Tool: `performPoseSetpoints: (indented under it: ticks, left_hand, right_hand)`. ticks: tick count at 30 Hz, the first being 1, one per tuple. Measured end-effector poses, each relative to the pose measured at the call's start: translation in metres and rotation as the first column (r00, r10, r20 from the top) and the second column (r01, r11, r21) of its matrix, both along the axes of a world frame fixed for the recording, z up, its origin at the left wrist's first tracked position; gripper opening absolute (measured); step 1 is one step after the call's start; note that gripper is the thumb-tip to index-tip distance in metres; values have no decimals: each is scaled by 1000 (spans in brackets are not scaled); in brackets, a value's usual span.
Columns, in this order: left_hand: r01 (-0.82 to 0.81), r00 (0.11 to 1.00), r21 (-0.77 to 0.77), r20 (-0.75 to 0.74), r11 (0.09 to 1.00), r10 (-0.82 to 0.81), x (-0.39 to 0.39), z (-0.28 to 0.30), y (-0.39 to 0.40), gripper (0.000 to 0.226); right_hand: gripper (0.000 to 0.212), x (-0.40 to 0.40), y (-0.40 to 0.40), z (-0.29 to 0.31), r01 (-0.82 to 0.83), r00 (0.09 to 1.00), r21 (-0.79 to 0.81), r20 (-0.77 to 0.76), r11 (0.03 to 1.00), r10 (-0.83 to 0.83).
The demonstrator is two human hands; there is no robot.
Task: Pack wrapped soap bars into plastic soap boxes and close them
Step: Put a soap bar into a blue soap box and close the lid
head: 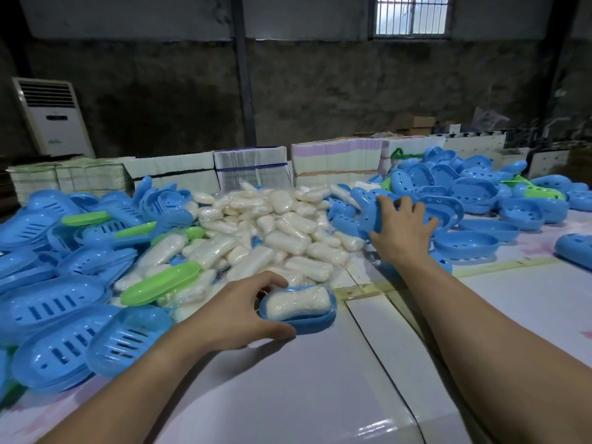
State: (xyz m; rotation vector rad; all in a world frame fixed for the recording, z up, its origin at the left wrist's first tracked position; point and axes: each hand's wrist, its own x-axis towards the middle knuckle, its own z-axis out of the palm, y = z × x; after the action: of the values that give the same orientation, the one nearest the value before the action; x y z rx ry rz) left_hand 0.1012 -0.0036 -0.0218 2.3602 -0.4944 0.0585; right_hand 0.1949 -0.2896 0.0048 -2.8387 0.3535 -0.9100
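Near the front of the worktop (pixel 320 379) our left hand (pixel 237 312) cups 1 open blue box base (pixel 307 322) with a wrapped soap bar (pixel 299 302) lying in it. Our right hand (pixel 400 229), reaching right of the soap heap (pixel 272 232), has its grip curled over a blue lid (pixel 368 208) on the pile. We should lift only that 1 lid, align its oval with the base, then press evenly until it seats, keeping the wrapper inside the rim.
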Motion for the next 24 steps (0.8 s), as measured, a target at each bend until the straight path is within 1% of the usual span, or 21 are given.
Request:
performPoseSetpoints:
  ticks: [1,2,3,4,5,6,7,8,9,10,14,18,21,24]
  left_hand:
    - [-8,1000,-14,-14,1000,8,1,0,0,63]
    - [-21,999,-23,-28,1000,20,2,0,-1,64]
    - [-34,999,-29,-40,999,33,3,0,0,67]
    - [-47,998,-34,-47,998,46,4,1,1,73]
    - [-60,997,-43,-49,997,58,5,2,2,81]
    - [-70,996,-56,-51,996,67,7,2,3,89]
    - [-77,996,-76,-56,994,72,8,3,4,94]
    - [-80,995,-104,-65,991,73,8,3,5,95]
    - [-85,994,-133,-74,987,76,9,4,5,93]
    - [-97,993,-158,-82,983,85,9,4,5,90]
    - [-178,979,-296,-146,939,140,7,11,10,76]
    - [-210,968,-471,-224,857,115,7,17,14,71]
    - [-223,968,-532,-218,817,122,9,19,13,73]
    - [-211,974,-576,-188,790,123,9,19,13,74]
  right_hand:
    - [63,-2,3,5,-86,992,27,97,996,83]
    - [66,-6,8,10,-196,964,76,200,978,178]
    - [67,-12,13,16,-322,922,155,277,934,271]
    - [67,-19,18,21,-446,879,257,307,857,365]
    - [66,-28,23,25,-552,833,365,286,749,474]
    - [62,-36,27,26,-624,769,459,214,632,603]
    - [59,-44,32,25,-652,693,507,97,564,714]
    - [56,-49,36,25,-663,622,511,-31,547,783]
    - [56,-52,40,23,-676,565,499,-122,542,816]
    - [55,-53,44,23,-689,525,496,-161,529,835]
    - [49,-55,53,19,-701,429,559,-166,443,888]
    - [44,-56,60,16,-709,409,581,-122,399,905]
    - [55,-59,62,18,-704,404,597,-110,385,908]
    - [60,-61,64,18,-690,407,641,-39,335,913]
